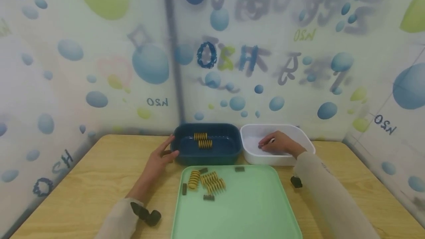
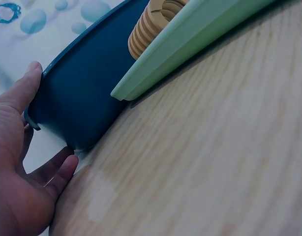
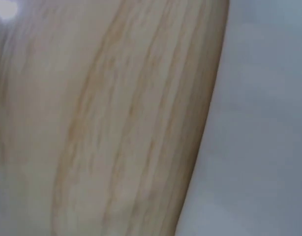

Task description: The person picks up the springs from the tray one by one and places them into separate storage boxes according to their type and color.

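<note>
My right hand (image 1: 279, 142) is inside the white bin (image 1: 262, 160), its fingertips pinching a small dark coil spring (image 1: 260, 146) low over the bin floor. At the left end of the dark blue bin (image 1: 206, 160), my left hand (image 1: 162, 158) rests with spread, fairly straight fingers; the left wrist view has one fingertip at the rim and others near the base. Two yellow coil springs (image 1: 205, 144) lie in the blue bin. On the green tray (image 1: 245, 209) are a few more yellow springs (image 1: 194, 180) and several small dark springs (image 1: 208, 197), grouped toward its far left.
Both bins stand side by side on the wooden table (image 1: 83, 194), right behind the tray's far edge. A patterned curtain-like wall (image 1: 212, 95) rises close behind them. Only table wood and a pale surface appear in the right wrist view.
</note>
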A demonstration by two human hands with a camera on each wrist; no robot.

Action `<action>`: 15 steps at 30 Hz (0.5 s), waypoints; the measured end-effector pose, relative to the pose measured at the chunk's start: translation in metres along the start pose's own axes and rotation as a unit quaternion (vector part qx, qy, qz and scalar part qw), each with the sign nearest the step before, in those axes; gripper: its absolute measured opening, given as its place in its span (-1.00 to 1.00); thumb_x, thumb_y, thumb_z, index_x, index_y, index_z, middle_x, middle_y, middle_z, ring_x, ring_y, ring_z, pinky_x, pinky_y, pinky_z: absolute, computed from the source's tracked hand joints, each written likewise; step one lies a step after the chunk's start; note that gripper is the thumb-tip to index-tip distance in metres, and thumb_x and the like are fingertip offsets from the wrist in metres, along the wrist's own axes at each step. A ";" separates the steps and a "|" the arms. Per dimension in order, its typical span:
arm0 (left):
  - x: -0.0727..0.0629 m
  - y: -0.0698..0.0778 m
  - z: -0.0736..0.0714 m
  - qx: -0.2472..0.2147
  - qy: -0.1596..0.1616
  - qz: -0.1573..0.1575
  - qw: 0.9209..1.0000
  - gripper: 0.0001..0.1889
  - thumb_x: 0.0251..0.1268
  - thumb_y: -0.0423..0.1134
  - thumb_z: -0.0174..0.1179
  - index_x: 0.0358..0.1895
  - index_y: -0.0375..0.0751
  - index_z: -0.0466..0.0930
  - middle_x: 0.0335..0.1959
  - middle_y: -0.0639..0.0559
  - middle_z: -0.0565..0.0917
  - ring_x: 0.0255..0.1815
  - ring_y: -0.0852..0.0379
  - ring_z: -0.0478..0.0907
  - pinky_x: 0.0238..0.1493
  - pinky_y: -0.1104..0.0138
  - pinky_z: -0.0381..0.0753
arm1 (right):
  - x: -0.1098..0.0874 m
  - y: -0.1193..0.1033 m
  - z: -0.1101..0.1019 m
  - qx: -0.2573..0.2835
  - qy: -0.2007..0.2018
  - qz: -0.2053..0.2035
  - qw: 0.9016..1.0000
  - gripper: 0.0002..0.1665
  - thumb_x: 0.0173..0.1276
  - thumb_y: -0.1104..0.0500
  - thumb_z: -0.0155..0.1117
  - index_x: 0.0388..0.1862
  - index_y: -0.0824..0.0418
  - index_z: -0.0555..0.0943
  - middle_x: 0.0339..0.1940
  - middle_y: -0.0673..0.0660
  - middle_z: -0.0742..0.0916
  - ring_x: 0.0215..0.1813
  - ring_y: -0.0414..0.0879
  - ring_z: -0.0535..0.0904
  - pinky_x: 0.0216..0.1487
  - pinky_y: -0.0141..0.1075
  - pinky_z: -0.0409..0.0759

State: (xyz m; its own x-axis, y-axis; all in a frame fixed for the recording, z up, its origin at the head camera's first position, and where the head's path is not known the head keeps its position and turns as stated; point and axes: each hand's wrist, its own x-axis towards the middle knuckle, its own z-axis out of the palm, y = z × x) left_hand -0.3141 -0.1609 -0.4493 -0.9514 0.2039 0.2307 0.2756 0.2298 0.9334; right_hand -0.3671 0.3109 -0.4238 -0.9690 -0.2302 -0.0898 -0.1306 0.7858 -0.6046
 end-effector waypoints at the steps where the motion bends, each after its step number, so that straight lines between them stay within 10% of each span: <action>1: -0.001 0.000 0.000 -0.001 0.000 0.001 1.000 -0.32 0.33 -0.13 0.22 0.47 0.00 0.18 0.50 0.15 0.12 0.20 -0.14 0.40 -0.10 0.35 0.51 | 0.000 -0.001 0.000 0.003 0.004 -0.003 1.000 -0.72 0.17 0.09 0.46 -0.11 0.07 0.75 -0.11 0.01 0.74 -0.03 -0.02 0.52 0.03 -0.08 0.43; 15: -0.001 0.001 0.000 -0.001 0.009 0.005 1.000 -0.34 0.32 -0.11 0.23 0.46 0.02 0.21 0.48 0.18 0.16 0.13 -0.07 0.46 -0.09 0.35 0.51 | -0.039 -0.026 -0.029 0.026 0.062 -0.074 0.995 -0.57 0.32 -0.03 0.31 0.11 0.12 0.64 0.00 0.07 0.69 -0.02 0.08 0.55 0.00 -0.06 0.53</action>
State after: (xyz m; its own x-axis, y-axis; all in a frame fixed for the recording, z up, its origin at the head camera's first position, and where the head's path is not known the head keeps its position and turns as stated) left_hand -0.3130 -0.1609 -0.4488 -0.9506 0.1895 0.2458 0.2858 0.2259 0.9313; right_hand -0.3324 0.3159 -0.3814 -0.9590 -0.2655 0.0994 -0.2653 0.7172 -0.6444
